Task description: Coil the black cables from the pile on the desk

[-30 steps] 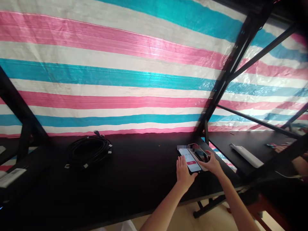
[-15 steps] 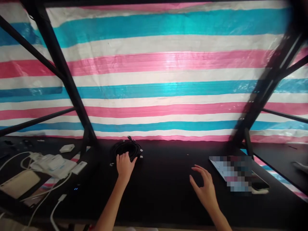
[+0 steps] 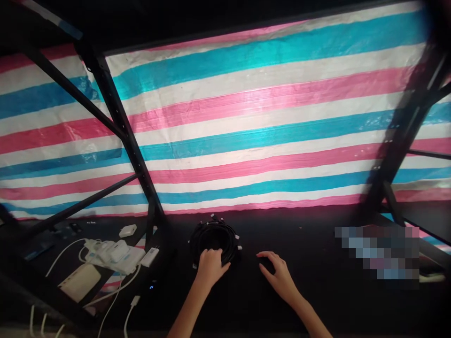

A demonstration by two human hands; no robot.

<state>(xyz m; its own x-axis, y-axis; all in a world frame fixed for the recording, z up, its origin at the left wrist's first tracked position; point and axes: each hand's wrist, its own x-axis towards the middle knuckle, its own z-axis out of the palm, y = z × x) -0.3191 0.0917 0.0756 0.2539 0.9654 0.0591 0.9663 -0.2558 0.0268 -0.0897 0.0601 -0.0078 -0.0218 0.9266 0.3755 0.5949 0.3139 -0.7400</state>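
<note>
A coil of black cables [image 3: 230, 234] with several light-coloured plugs lies on the black table [image 3: 253, 300], left of the middle. At its near side, my left hand [image 3: 210, 268] rests on the coil with its fingers curled over the edge and the thumb pointing right; the fingertips are hidden in the dark cables. To the right of the coil, apart from it, my right hand [image 3: 276, 272] is just over the table, empty, with thumb and fingers bent and spread apart.
White chargers and a power strip [image 3: 120, 256] with white cables lie at the left, near a beige box [image 3: 80, 282]. A pixelated flat item [image 3: 380, 253] is at the right. Black metal posts [image 3: 130, 141] stand before a striped sheet [image 3: 260, 103].
The view has turned left and tilted. My right hand has come nearer to the coil and my left hand. My left hand stays at the coil's near side.
</note>
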